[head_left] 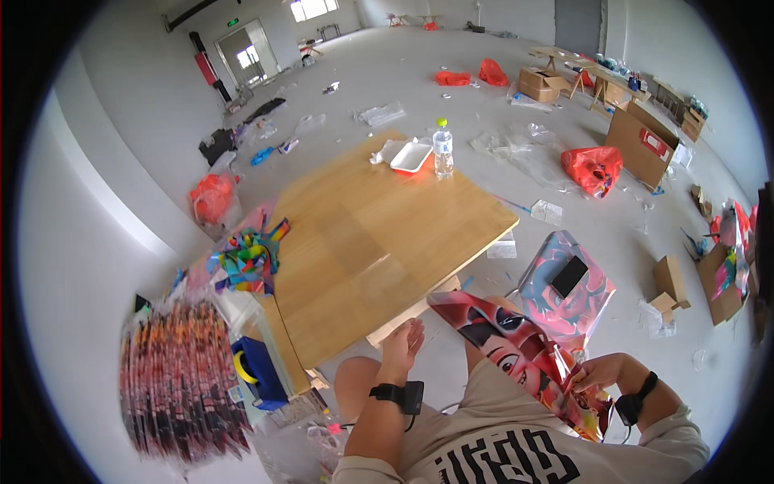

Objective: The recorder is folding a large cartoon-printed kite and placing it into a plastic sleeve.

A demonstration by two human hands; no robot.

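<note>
My right hand (pixel 601 372) is closed on the lower right part of a glossy printed sheet (pixel 508 351). It carries a cartoon face in red, black and skin tones, and it lies slantwise above my lap. My left hand (pixel 409 337) is raised by the near edge of the wooden table (pixel 419 226), fingers stretched out and holding nothing. A gap separates it from the sheet. Both wrists wear black straps with small boxes. Right of my knees, a black phone (pixel 570 277) rests on a patterned pink and grey seat (pixel 544 270).
A clear bottle (pixel 443 149) and a white-and-red tray (pixel 412 158) stand on the table's far end. Colourful ribbons (pixel 248 256) lie at its left. A thick stack of printed sheets (pixel 181 379) hangs beside a blue tape dispenser (pixel 260 373). Cardboard boxes (pixel 641 145) and red bags (pixel 592 169) litter the floor.
</note>
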